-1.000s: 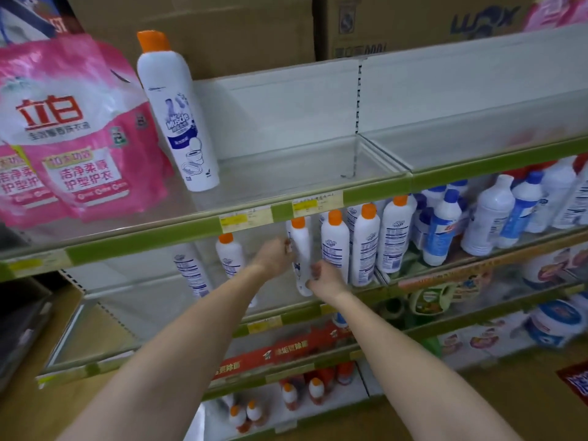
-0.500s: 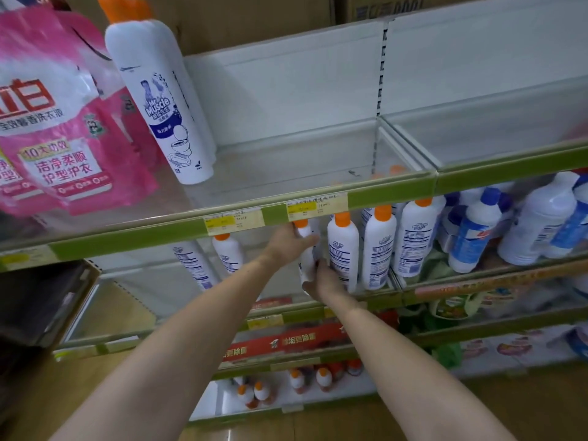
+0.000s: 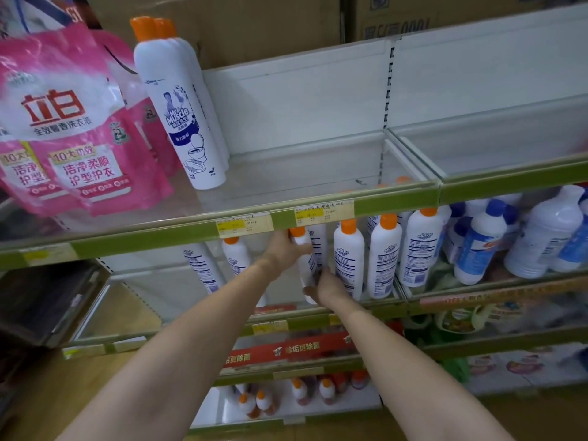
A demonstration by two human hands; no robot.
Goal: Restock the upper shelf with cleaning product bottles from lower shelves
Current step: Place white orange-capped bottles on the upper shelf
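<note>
On the second shelf both my hands hold one white orange-capped bottle [image 3: 306, 262]. My left hand [image 3: 281, 251] grips its neck just under the cap. My right hand [image 3: 327, 286] grips its lower body from the right. Beside it to the right stand several more of these bottles [image 3: 348, 259]. Two of the same kind [image 3: 181, 113] stand on the upper shelf [image 3: 318, 183], one behind the other, near its left end.
Pink refill pouches [image 3: 63, 128] fill the upper shelf's far left. Blue-capped white bottles [image 3: 480, 243] stand right of a shelf divider. Cardboard boxes [image 3: 222, 23] sit on top. Small orange-capped bottles [image 3: 299, 391] line the bottom shelf. The upper shelf's green front lip [image 3: 159, 238] overhangs my hands.
The view has closed in on the shelves. My left hand has moved up to the bottle's neck and my right hand has slid lower on its body.
</note>
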